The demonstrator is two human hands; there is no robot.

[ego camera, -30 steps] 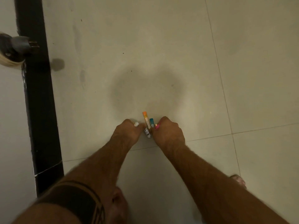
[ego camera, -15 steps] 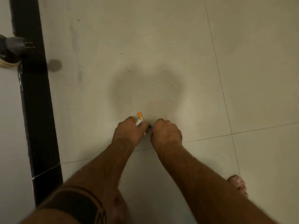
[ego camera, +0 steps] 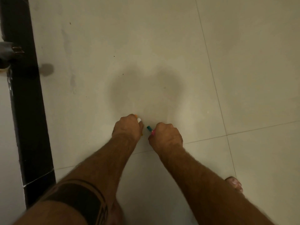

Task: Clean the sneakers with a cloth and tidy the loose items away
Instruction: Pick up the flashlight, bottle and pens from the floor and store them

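Both my hands are down at the pale tiled floor (ego camera: 243, 62), fists closed. My left hand (ego camera: 127, 127) is shut around small markers; a white cap (ego camera: 139, 120) and a sliver of orange (ego camera: 135, 115) stick out at its top. My right hand (ego camera: 166, 137) grips other markers, with a teal tip (ego camera: 148, 127) and a pink tip (ego camera: 153, 132) poking out toward the left hand. A small gap separates the two fists. No sneakers and no cloth are in view.
A black skirting strip (ego camera: 29, 111) runs down the left side along a white wall. A grey fitting (ego camera: 7, 54) sticks out from it at upper left. My bare right foot (ego camera: 234, 184) stands on the floor at lower right.
The loose markers that lay between my hands have been gathered into my fists. My hands have drawn slightly apart, orange and white ones in the left, teal and pink in the right.
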